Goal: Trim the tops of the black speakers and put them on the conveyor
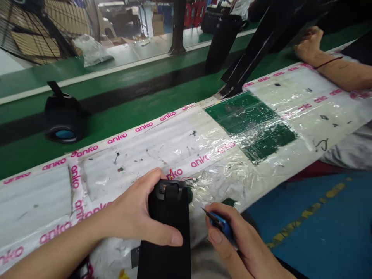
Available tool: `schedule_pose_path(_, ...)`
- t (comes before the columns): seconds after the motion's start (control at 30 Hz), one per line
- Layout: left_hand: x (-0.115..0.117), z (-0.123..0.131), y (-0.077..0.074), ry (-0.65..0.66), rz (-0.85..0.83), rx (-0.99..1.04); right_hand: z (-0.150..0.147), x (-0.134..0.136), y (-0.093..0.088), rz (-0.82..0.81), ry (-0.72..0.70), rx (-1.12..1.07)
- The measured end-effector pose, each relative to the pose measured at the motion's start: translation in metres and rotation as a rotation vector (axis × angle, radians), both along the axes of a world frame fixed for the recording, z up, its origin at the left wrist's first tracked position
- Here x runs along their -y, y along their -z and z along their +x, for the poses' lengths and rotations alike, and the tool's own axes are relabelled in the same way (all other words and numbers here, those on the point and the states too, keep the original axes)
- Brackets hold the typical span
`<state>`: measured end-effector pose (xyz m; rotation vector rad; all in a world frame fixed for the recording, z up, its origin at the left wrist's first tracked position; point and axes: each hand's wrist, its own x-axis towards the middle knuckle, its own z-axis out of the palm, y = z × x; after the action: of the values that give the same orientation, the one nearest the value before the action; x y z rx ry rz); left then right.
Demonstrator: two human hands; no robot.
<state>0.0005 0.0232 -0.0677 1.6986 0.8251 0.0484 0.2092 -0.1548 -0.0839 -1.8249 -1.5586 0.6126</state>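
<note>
My left hand point(136, 211) is wrapped round a tall black plastic housing point(167, 232) that stands at the near edge of the white taped worktop point(174, 143). Thin red wires point(174, 176) show at the housing's top. My right hand point(235, 244) sits just right of the housing, fingers closed on a small blue-handled cutting tool point(221, 223) whose dark tip points left toward the housing.
A green conveyor belt point(130, 104) runs behind the worktop, carrying a black round unit with a blue face point(64, 120). Another person's arm point(328, 62) rests on the worktop at far right. A clear bag point(91, 48) and a fan grille point(29, 27) stand beyond.
</note>
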Motion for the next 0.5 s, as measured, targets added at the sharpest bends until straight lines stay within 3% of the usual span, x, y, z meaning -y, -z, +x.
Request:
schedule_pose_path(0.1, 0.010, 0.002, 0.014, 0.055, -0.131, 0.141, 0.014, -0.003, -0.005, 0.108, -0.164, 0.309)
schedule_pose_path(0.2, 0.011, 0.003, 0.022, 0.104, -0.244, 0.224, 0.017, -0.009, -0.010, 0.156, -0.227, 0.475)
schedule_pose_path(0.5, 0.013, 0.001, 0.033, 0.048, -0.403, 0.343, -0.008, 0.000, 0.004, 0.079, -0.222, 0.482)
